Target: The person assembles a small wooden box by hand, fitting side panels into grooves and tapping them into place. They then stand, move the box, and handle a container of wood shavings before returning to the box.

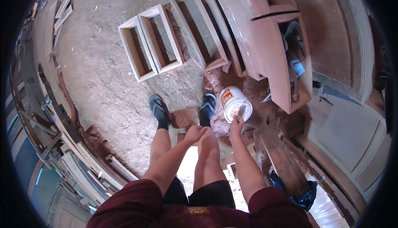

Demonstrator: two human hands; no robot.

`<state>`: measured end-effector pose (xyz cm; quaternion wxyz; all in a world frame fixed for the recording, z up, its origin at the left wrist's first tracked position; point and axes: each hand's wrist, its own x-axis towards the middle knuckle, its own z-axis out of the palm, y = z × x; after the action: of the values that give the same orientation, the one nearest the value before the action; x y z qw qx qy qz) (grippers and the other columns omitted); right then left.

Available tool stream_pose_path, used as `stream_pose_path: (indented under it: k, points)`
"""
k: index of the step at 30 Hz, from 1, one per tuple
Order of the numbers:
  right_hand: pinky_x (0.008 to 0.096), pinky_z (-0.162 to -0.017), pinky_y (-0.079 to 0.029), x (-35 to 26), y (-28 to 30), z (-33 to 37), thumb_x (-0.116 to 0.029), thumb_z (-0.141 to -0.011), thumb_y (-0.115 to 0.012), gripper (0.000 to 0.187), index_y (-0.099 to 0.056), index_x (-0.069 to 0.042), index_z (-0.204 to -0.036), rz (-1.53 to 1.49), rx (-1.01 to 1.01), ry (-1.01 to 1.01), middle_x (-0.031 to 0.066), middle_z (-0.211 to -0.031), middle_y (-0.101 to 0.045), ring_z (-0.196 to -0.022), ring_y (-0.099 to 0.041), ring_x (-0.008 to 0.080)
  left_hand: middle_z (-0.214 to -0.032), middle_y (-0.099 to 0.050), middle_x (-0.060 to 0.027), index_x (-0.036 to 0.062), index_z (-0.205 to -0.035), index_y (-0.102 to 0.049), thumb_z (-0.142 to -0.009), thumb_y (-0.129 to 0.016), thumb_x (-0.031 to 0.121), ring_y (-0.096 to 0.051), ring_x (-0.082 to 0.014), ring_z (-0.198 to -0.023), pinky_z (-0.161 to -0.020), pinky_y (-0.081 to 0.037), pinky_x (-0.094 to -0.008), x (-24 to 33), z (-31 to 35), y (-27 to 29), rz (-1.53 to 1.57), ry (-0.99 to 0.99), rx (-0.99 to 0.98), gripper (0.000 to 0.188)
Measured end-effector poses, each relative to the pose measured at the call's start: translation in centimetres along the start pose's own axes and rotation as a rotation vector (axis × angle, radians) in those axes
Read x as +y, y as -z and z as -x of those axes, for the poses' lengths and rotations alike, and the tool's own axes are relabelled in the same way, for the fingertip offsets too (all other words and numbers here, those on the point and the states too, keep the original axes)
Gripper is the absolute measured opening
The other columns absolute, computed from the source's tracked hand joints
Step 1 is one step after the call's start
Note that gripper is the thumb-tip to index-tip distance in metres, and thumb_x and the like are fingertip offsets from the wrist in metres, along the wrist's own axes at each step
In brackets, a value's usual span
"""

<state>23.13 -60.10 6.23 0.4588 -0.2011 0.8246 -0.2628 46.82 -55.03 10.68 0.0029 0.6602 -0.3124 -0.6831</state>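
A white plastic bucket (233,92) with a red and yellow label stands on the ground to the right of my right foot. Pinkish paste (234,109) shows at its mouth. My right hand (236,126) is closed at the near rim, gripping a putty knife (241,111) whose grey blade reaches into the bucket. My left hand (195,134) lies on my right knee, its fingers resting over the knee with nothing visible in them.
Open wooden box frames (161,41) lie ahead of my feet. At the right stand a large wooden cabinet piece (286,62) and panelled doors (348,128). A thick plank (282,157) lies near my right arm. Stacked timber strips (78,161) line the left side.
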Motion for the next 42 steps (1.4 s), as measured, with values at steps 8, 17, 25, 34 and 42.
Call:
stream_pose_path:
  k: [8,17,25,34,42]
  points:
    - [0.0331,-0.04,-0.043,-5.1,-11.6,10.3,-0.042,-0.099,-0.053,0.042,-0.056,-0.007,-0.075,0.062,-0.431,-0.138,0.0028,-0.051,-0.05,-0.044,-0.051,0.016,-0.093,-0.07,-0.025,0.002,-0.09,-0.073,-0.092,-0.058,0.054,-0.069,-0.0397,-0.091,-0.082,-0.052,-0.047,-8.9,8.4,4.0,-0.052,0.049,0.254,0.054]
    - [0.0337,-0.064,-0.051,2.9,-12.7,22.4,-0.039,-0.104,-0.04,0.044,-0.066,-0.009,-0.124,0.089,-0.932,-0.403,0.0058,-0.089,-0.067,-0.075,-0.062,0.0178,-0.107,-0.065,-0.0096,0.0041,-0.116,-0.061,-0.101,-0.028,0.065,-0.06,-0.0229,-0.096,-0.082,-0.048,-0.0373,-4.0,18.6,11.1,0.812,0.12,-0.036,0.071]
    - [0.0455,-0.089,-0.049,-15.0,-17.8,29.0,-0.036,-0.104,-0.041,0.043,-0.058,-0.008,-0.132,0.54,-1.228,-0.069,0.0108,-0.1,-0.066,-0.092,-0.063,0.0253,-0.064,-0.06,-0.0095,0.0023,-0.08,-0.061,-0.104,-0.031,0.055,-0.06,-0.0219,-0.056,-0.054,-0.049,-0.0369,-1.2,22.4,20.4,0.313,-0.177,0.017,0.065]
    - [0.0456,-0.114,-0.033,-47.2,-20.7,4.5,-0.031,-0.089,-0.07,0.079,-0.03,-0.006,-0.153,0.516,0.149,0.853,0.0248,-0.148,-0.041,-0.132,-0.046,0.0395,-0.058,-0.047,-0.0022,0.0101,-0.069,-0.048,-0.101,-0.037,0.062,-0.047,-0.0149,-0.047,-0.045,-0.04,-0.0291,-1.1,23.7,23.2,0.727,0.073,0.274,0.062]
    - [0.0453,-0.099,-0.048,-58.0,-15.1,-12.4,-0.038,-0.08,-0.076,0.07,-0.052,-0.002,-0.134,1.039,-0.155,0.813,0.0277,-0.121,-0.063,-0.117,-0.06,0.0419,-0.057,-0.04,-0.001,0.014,-0.076,-0.044,-0.096,-0.032,0.073,-0.04,-0.0174,-0.044,-0.042,-0.038,-0.0331,-4.4,24.4,21.6,1.297,0.317,0.433,0.063]
